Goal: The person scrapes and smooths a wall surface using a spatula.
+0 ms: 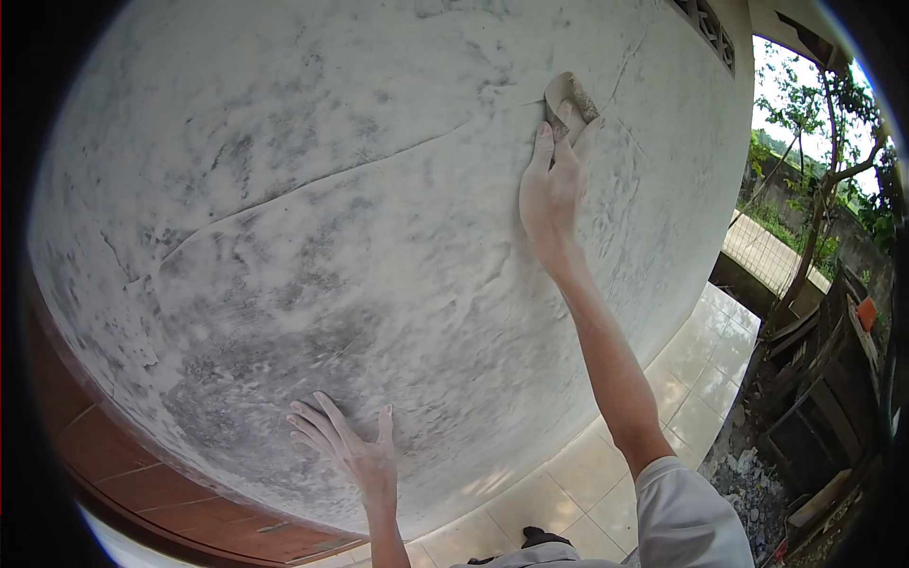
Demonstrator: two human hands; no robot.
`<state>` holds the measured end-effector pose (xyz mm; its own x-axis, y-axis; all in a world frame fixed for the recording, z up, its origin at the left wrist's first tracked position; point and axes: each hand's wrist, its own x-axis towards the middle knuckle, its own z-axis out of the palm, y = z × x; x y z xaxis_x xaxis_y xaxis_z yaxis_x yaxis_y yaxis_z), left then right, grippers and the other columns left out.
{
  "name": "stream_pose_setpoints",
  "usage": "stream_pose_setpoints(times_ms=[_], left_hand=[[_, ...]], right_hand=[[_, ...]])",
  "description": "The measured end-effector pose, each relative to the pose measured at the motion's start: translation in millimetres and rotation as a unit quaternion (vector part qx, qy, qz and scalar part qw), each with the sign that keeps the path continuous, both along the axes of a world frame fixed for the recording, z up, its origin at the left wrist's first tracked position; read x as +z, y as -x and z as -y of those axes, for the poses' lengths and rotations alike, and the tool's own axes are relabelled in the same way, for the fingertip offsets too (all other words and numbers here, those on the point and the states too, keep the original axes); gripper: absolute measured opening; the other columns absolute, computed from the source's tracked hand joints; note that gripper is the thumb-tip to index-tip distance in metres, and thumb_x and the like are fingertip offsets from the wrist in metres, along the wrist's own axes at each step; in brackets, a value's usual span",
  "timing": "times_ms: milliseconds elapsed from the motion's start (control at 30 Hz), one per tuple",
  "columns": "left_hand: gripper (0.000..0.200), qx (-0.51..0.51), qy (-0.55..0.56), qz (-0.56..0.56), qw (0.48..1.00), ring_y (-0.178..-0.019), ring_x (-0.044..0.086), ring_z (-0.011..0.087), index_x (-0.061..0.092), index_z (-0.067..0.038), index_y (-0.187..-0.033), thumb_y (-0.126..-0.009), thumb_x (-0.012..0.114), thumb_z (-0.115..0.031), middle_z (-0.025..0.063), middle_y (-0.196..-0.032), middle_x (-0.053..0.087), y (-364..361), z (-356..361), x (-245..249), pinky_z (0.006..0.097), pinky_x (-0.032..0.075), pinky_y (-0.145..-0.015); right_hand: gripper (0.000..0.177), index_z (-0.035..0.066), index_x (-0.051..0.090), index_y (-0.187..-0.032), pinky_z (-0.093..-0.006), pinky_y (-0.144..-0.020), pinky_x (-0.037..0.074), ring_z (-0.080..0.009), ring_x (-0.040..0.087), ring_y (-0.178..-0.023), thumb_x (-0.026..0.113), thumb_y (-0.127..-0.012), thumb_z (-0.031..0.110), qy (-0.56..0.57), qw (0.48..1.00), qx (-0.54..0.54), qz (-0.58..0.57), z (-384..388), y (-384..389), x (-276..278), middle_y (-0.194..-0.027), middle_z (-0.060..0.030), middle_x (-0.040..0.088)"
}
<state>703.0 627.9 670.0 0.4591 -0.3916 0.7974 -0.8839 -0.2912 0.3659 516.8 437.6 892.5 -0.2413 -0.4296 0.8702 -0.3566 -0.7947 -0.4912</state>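
Note:
A whitish wall (407, 237) with grey patches and long cracks fills most of the view. My right hand (557, 180), dusted white, is raised at the upper right and holds a folded piece of sandpaper (572, 97) against the wall. Its fingers press on the piece, and a thin crack runs up to it from the left. Low down, my left hand (348, 445) rests on the wall beside a dark grey patch, fingers spread, with nothing in it.
Pale floor tiles (582, 473) run along the wall's foot. Reddish-brown tiles (133, 464) lie at the lower left. Stacked boards (824, 407), rubble (748, 492) and a tree (822, 199) stand at the right. A vent block (705, 28) is at the top.

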Motion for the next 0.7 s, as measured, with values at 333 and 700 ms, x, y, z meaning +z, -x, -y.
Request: stream_pose_setpoints(times_ms=[333,700], left_hand=[[0.099,0.002,-0.007,-0.016,1.0,-0.144,0.0,0.0391,0.014,-0.009,-0.151,-0.078,0.073,-0.039,0.0198,-0.157,0.001,27.3,18.3,5.2,0.0568,0.004,-0.115],[0.098,0.02,-0.015,-0.021,0.999,-0.142,0.002,0.045,0.017,-0.004,-0.149,-0.077,0.074,-0.037,0.026,-0.155,0.003,64.0,40.2,25.4,0.058,0.008,-0.114]], right_hand=[[0.042,0.009,0.044,-0.14,-0.0491,-0.112,0.024,-0.0412,0.019,-0.141,0.045,-0.099,0.019,0.107,0.985,0.019,-0.133,29.4,30.0,5.4,-0.155,-0.0243,0.006],[0.048,0.012,0.044,-0.141,-0.0466,-0.112,0.026,-0.0475,0.015,-0.14,0.054,-0.094,0.015,0.318,0.899,0.083,-0.29,11.7,-9.8,4.5,-0.153,-0.0291,0.009]])
